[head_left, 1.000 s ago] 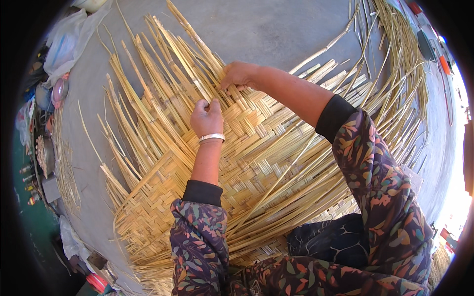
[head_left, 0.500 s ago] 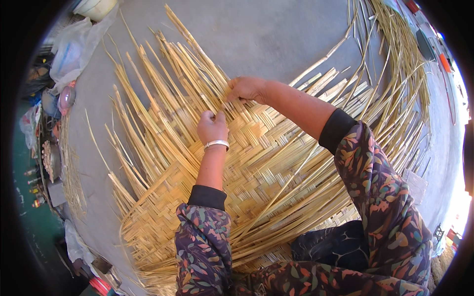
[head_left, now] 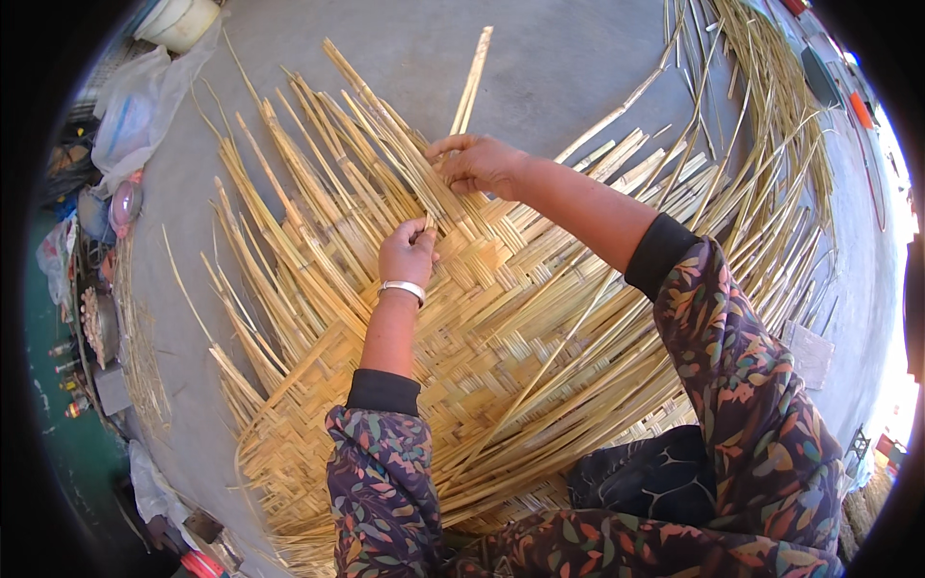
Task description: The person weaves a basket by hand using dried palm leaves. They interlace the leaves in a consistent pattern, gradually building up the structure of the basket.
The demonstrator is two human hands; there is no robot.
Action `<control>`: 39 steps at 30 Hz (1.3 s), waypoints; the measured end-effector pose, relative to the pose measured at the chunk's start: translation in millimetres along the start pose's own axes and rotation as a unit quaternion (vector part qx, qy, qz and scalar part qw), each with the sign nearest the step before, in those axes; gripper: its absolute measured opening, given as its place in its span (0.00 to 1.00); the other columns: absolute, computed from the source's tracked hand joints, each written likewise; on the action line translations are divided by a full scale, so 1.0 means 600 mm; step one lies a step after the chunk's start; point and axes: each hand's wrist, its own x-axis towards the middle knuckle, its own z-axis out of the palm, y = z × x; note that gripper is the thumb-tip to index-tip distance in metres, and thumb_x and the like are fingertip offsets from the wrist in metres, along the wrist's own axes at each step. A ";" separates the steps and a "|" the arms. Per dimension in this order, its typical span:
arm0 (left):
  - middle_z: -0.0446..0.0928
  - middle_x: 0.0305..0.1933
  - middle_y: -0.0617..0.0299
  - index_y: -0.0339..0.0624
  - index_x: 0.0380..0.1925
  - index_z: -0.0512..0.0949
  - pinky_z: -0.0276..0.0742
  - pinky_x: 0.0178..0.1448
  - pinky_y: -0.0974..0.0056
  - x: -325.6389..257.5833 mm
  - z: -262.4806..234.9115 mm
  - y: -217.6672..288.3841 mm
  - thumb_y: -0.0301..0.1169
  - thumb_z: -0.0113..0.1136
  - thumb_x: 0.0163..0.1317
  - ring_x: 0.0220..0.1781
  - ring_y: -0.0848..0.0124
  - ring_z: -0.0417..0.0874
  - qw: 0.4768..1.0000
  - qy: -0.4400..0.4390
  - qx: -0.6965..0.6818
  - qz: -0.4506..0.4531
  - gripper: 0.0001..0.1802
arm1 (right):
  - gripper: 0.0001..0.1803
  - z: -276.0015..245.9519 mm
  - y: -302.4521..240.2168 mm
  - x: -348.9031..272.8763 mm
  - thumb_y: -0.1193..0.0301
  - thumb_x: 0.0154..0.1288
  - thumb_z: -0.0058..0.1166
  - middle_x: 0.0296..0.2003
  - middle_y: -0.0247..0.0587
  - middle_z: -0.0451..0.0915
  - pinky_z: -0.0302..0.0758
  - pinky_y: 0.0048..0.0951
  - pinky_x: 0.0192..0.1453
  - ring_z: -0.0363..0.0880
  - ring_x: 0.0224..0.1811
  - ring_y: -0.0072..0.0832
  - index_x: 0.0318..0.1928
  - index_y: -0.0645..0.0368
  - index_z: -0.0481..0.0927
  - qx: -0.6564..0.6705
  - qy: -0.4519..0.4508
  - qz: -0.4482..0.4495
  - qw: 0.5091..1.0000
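Observation:
A half-woven mat (head_left: 501, 328) of flattened, split reed lies in front of me, with loose strip ends (head_left: 318, 183) fanning out from its far left edge. At that edge my left hand (head_left: 409, 255), a silver bangle on its wrist, is closed in a pinch on a reed strip. Just beyond it and to the right, my right hand (head_left: 482, 167) curls its fingers round strips at the weaving line; the palm side is hidden. A pale pair of strips (head_left: 472, 82) sticks up past the right hand, their lower ends covered by it.
Long loose reeds (head_left: 785, 135) are heaped along the right. Grey floor (head_left: 568, 67) stretches behind the mat. Plastic bags (head_left: 135, 106), a white bucket (head_left: 181, 23) and assorted household things line the left side. A small flat slab (head_left: 807, 354) lies at right.
My left hand has drawn back slightly toward me and left, apart from the right. The right hand's fingers have loosened and shifted a little left. A pair of strips now stands up beyond it.

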 end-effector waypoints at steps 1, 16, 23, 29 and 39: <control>0.76 0.28 0.67 0.35 0.47 0.76 0.73 0.27 0.72 -0.003 0.002 0.006 0.30 0.58 0.61 0.23 0.80 0.75 1.000 0.000 0.010 -0.010 0.15 | 0.13 -0.011 -0.003 -0.002 0.78 0.56 0.56 0.30 0.33 0.78 0.75 0.20 0.31 0.75 0.30 0.19 0.44 0.60 0.79 -0.001 0.009 -0.007 1.000; 0.80 0.39 0.58 0.37 0.47 0.74 0.78 0.30 0.71 -0.031 -0.009 0.004 0.27 0.54 0.62 0.34 0.76 0.82 0.976 0.087 -0.196 0.024 0.13 | 0.14 -0.051 -0.029 -0.104 0.73 0.62 0.46 0.36 0.40 0.82 0.78 0.36 0.42 0.81 0.37 0.32 0.47 0.55 0.79 -0.449 0.121 -0.075 0.882; 0.80 0.38 0.55 0.40 0.38 0.78 0.77 0.43 0.62 -0.078 -0.176 -0.111 0.35 0.55 0.62 0.38 0.63 0.81 0.893 0.304 0.253 0.213 0.11 | 0.15 -0.074 -0.016 -0.053 0.62 0.67 0.39 0.45 0.37 0.77 0.69 0.38 0.55 0.70 0.53 0.36 0.43 0.47 0.81 -0.787 0.028 -0.178 0.590; 0.77 0.35 0.48 0.35 0.33 0.76 0.72 0.44 0.55 -0.115 -0.279 -0.161 0.43 0.51 0.63 0.39 0.52 0.77 0.896 0.205 0.378 0.112 0.19 | 0.19 -0.079 -0.019 -0.047 0.55 0.68 0.37 0.38 0.42 0.80 0.72 0.42 0.49 0.77 0.44 0.41 0.41 0.50 0.80 -0.735 0.014 -0.116 0.668; 0.71 0.22 0.45 0.34 0.21 0.70 0.67 0.33 0.56 -0.102 -0.312 -0.134 0.54 0.52 0.60 0.25 0.50 0.71 0.917 0.084 0.386 0.058 0.29 | 0.20 -0.082 -0.010 -0.065 0.54 0.67 0.38 0.34 0.45 0.81 0.74 0.42 0.43 0.79 0.39 0.44 0.34 0.52 0.80 -0.751 0.027 -0.147 0.644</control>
